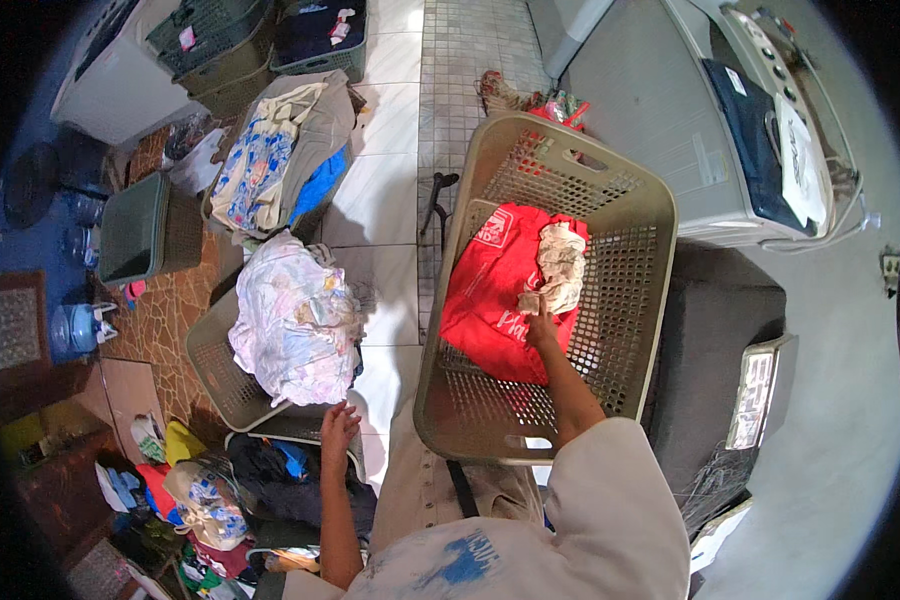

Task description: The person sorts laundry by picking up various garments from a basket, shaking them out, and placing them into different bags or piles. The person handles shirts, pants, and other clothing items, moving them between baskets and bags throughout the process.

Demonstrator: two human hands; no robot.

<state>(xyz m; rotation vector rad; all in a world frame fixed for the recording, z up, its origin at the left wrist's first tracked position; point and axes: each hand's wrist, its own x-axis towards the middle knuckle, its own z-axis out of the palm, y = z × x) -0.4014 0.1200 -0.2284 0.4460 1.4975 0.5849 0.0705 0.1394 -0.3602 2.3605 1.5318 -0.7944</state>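
Right hand (pixel 540 325) pinching cream cloth (pixel 562 262) on the red bag (pixel 495 290), mid basket (pixel 630 200). Left hand (pixel 338 425) fingers open, near white bundle (pixel 295 320). Lift cloth alone, w/o dragging bag.

A small white label (pixel 734 80) sits on the dark cloth draped over the washer (pixel 670 150) at upper right. A pale rectangular sticker (pixel 708 160) is on the washer's lid. At right, beside the dark block, stands a tilted white rectangular panel (pixel 755 398) with rows of fine print.
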